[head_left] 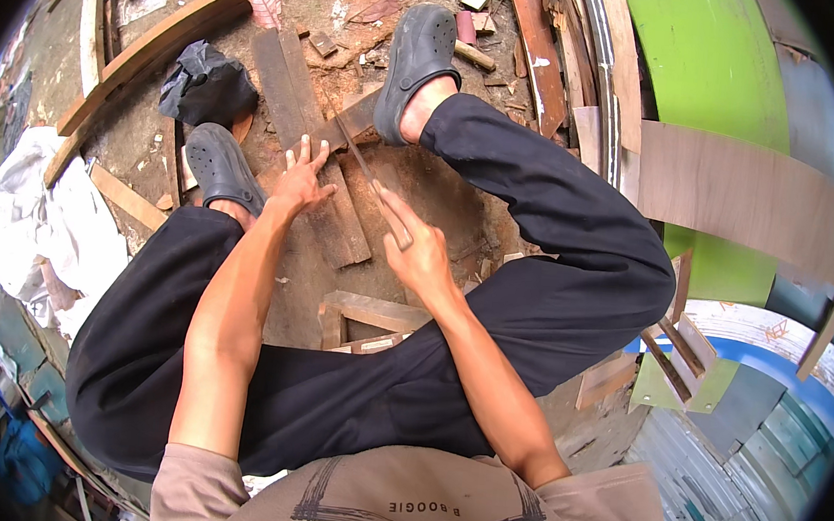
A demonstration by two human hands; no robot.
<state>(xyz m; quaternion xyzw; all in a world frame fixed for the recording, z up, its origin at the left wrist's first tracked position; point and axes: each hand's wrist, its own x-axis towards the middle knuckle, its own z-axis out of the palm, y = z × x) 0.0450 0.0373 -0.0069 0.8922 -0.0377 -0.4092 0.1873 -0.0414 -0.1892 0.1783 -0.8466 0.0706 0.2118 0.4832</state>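
Note:
My right hand [420, 258] is closed round the handle of a handsaw [359, 161]. Its thin brown blade shows almost edge-on, so the teeth cannot be made out. The blade's far part meets a dark board [358, 117] lying crosswise between my feet. With fingers spread, my left hand [303, 178] lies flat on the wood just left of the blade. Under it runs a longer brown plank [345, 224] on the ground, slanting toward me. My right shoe [419, 60] is close to the crosswise board's right end, and my left shoe [221, 169] stands left of the planks.
Orange-brown sawdust [338, 76] and several wood offcuts [323, 44] litter the ground ahead. At the left lie a crumpled black bag [208, 84], a curved wooden piece [165, 40] and white cloth [43, 221]. A wooden frame [374, 308] sits near my lap; boards [541, 50] line the right.

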